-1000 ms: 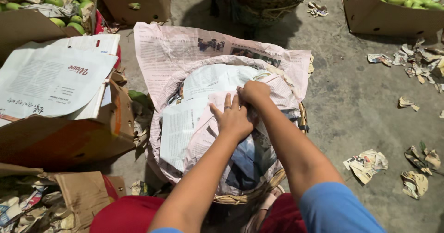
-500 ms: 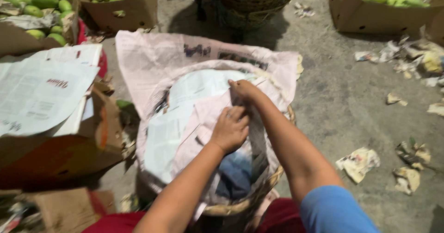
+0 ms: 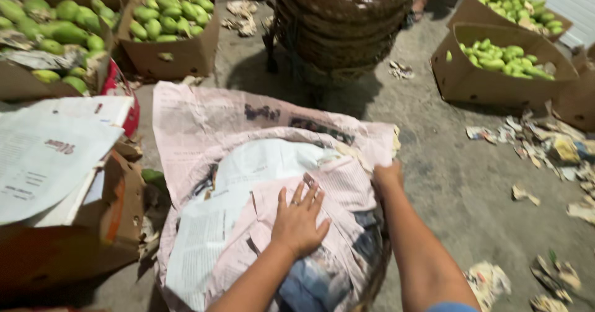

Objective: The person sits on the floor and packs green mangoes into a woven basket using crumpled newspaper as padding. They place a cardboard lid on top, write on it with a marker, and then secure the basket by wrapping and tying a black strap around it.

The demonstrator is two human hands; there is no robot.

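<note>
Pressed pink newspaper [image 3: 347,191] flat over the basket [image 3: 376,273] on the floor with the left hand [image 3: 297,220], grip released, fingers spread, right hand [image 3: 387,177] at the rim tucking paper, its grip impossible to tell, loose near edge probably needing smoothing next.

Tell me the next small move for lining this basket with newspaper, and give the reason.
Probably tuck the sheet down at the far right rim with the right hand, which already grips the newspaper edge there, while the left hand lies flat, fingers spread, pinning the pink sheets in the middle. The paper looks rumpled and overhangs the basket.
</note>
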